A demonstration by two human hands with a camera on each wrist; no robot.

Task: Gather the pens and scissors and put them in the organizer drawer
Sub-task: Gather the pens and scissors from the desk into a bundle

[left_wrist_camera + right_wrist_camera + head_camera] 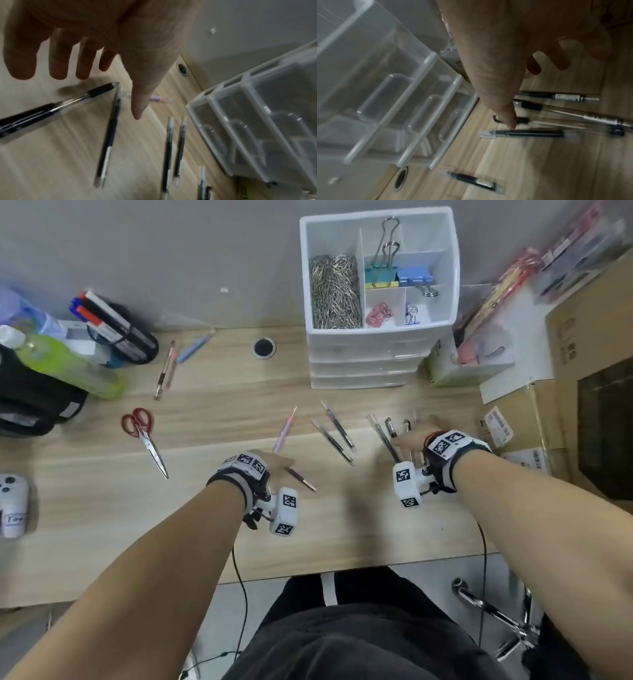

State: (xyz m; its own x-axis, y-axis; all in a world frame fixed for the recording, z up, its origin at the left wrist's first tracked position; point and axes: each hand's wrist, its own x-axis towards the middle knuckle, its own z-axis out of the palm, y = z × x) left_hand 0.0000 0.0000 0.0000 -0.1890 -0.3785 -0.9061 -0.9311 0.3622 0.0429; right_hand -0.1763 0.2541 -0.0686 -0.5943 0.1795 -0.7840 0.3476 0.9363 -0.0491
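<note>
Both hands spread open — left hand (274,463) and right hand (416,436) over scattered pens (337,424); scissors (145,438) far left.

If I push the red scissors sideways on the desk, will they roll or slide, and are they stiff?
The red scissors lie flat and closed on the wooden desk, so they would probably slide, not roll. The metal blades look rigid, so bending is unlikely. When lifted by one handle loop, the blades may swing open.
</note>
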